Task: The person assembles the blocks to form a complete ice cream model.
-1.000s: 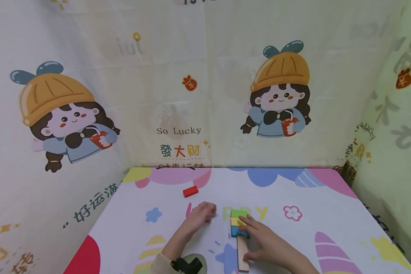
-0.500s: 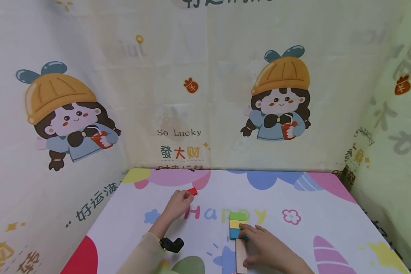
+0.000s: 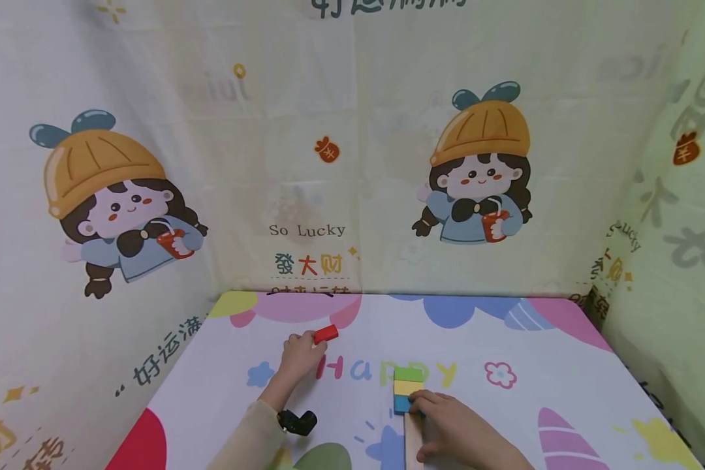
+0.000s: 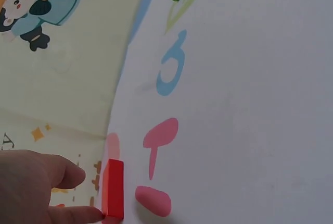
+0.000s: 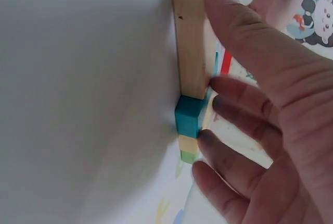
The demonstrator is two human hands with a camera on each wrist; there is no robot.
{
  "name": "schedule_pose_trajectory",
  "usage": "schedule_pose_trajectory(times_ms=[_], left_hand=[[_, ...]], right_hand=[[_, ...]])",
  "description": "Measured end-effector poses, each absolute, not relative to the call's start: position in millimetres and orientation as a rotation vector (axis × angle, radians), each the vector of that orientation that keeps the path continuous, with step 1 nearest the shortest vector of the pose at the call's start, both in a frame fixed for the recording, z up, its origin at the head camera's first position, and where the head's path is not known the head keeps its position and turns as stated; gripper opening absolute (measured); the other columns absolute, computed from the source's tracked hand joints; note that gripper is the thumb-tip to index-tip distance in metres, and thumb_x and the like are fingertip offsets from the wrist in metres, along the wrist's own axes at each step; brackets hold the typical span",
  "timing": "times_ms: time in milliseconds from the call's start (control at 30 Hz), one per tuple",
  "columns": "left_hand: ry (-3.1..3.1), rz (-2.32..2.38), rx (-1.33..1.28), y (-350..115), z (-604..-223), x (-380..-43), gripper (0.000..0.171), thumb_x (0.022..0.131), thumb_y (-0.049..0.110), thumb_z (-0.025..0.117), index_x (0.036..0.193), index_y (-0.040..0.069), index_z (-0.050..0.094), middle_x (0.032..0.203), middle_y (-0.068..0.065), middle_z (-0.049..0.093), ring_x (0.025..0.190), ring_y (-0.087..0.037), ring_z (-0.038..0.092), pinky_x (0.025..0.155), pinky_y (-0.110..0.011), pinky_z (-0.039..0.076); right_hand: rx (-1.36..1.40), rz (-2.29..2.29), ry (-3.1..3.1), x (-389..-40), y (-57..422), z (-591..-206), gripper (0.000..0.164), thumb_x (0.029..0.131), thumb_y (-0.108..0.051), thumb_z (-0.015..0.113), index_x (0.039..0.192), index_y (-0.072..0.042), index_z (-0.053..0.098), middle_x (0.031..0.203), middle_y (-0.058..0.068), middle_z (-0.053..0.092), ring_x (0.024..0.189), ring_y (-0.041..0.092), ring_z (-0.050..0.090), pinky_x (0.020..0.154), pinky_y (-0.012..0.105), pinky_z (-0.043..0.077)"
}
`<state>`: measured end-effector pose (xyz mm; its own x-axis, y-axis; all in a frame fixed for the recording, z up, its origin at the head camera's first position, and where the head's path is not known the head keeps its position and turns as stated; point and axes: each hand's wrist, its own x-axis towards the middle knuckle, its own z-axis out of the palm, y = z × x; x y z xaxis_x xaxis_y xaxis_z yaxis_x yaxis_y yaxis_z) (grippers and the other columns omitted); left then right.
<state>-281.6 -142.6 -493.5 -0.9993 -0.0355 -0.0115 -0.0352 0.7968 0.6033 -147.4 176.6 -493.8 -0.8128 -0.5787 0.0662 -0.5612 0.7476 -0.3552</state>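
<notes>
A red block (image 3: 326, 333) lies on the far left part of the patterned table. My left hand (image 3: 302, 358) is at its left end; in the left wrist view one fingertip touches the block's near end, while the other visible digit stays apart from it. A plain wooden block (image 5: 195, 41) lines up end to end with a blue block (image 5: 188, 117), a yellow block (image 3: 408, 388) and a green block (image 3: 408, 374). My right hand (image 3: 455, 424) rests along the right side of this row, thumb on the wooden block and fingertips beside the coloured ones.
The white tabletop (image 3: 464, 339) carries printed letters, flowers and coloured shapes. Cloth walls (image 3: 382, 196) with cartoon figures rise behind it and on both sides. A black band (image 3: 297, 422) sits around my left wrist.
My left hand has gone left and away from me, from beside the row to the red block, then drawn slightly back off its top. My right hand remains by the row.
</notes>
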Motion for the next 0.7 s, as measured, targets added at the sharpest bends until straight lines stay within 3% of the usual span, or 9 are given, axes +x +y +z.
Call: schedule_pose_trajectory(times_ms=[167,333,700], left_hand=[[-2.984,-0.953,0.037,-147,-496,-282,0.047,0.095,0.024,0.063,0.136,0.002,0.064,0.117,-0.025,0.059,0.105,-0.038,0.053,0.085,-0.057,0.051],[-2.973,-0.916,0.016,-145,-502,-282,0.048,0.094,0.025,0.065,0.137,0.004,0.064,0.127,-0.024,0.060,0.112,-0.040,0.054,0.092,-0.062,0.047],[-2.954,-0.834,0.038,-136,-507,-279,0.050,0.093,0.028,0.068,0.138,0.004,0.064,0.131,-0.024,0.060,0.115,-0.040,0.053,0.091,-0.061,0.043]], right_hand=[[-1.016,-0.591,2.897,-146,179,-494,0.053,0.078,-0.055,0.085,0.116,-0.022,0.068,0.132,-0.005,0.063,0.103,0.007,0.064,0.091,0.038,0.055],[-0.992,-0.584,2.909,-144,179,-493,0.054,0.077,-0.056,0.084,0.117,-0.024,0.068,0.132,-0.006,0.063,0.107,0.006,0.065,0.091,0.043,0.053],[-0.920,-0.572,2.867,-144,176,-490,0.047,0.075,-0.053,0.087,0.110,-0.030,0.067,0.132,-0.006,0.062,0.103,0.005,0.064,0.091,0.045,0.051]])
